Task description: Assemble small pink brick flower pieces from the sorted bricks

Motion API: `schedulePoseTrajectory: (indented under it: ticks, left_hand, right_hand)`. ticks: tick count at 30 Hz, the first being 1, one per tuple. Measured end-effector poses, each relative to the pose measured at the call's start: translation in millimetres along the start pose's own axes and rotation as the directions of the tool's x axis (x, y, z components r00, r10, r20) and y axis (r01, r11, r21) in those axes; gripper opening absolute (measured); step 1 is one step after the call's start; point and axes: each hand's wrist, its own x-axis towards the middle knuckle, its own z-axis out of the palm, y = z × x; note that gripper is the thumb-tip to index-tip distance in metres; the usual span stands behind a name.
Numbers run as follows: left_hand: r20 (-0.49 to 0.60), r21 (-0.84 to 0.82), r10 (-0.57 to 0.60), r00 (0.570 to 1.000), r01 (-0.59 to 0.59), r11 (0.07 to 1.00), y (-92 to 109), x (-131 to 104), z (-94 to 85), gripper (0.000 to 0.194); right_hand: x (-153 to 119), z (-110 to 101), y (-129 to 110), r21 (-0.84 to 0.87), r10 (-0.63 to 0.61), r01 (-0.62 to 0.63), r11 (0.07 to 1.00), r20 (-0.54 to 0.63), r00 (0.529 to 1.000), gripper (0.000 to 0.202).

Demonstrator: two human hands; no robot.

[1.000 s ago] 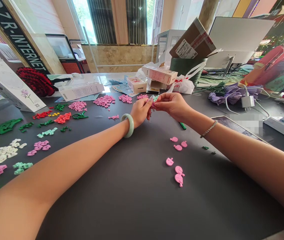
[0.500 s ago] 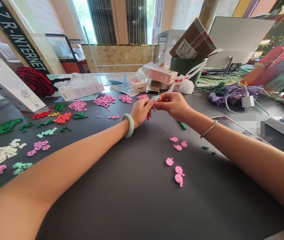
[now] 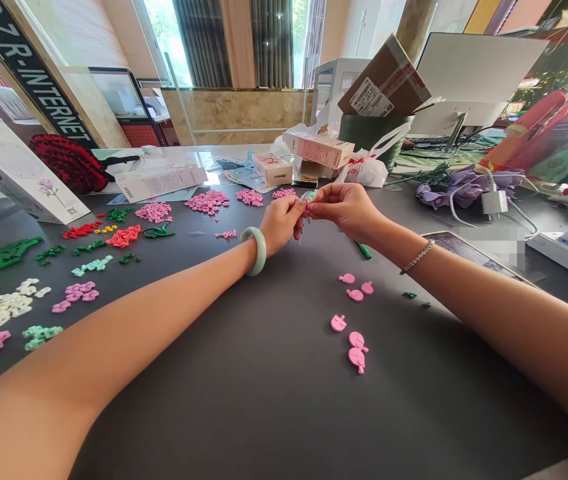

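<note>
Pieces [image 3: 312, 195], tiny, mint green and pink, show only partly, their exact shape hidden; left grip [image 3: 283, 221] and right grip [image 3: 348, 209] pinch them, both nearly closed.

Looks bright, daylit via window [image 3: 161, 40] beyond and left of L grip [image 3: 283, 223], blown nearly white. Glares on tabletop [image 3: 259, 347] past grips, darkens on near side. Stretches (wide-angle) far R of R grip [image 3: 347, 208], w/ pixelated patch [image 3: 504, 248]. Blurs small piece [image 3: 311, 195] b/w grips.
</note>
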Motion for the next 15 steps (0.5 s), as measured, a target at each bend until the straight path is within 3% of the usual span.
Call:
schedulePoseTrajectory:
  ticks: [15]
  left_hand:
    - [-0.016, -0.014, 0.022, 1.000, -0.022, 1.000, 2, -2, 1.9, 0.036]
  right_hand:
    - [-1, 0, 10, 0.058, -0.055, 0.054, 0.997, 0.020, 0.998, 0.042]
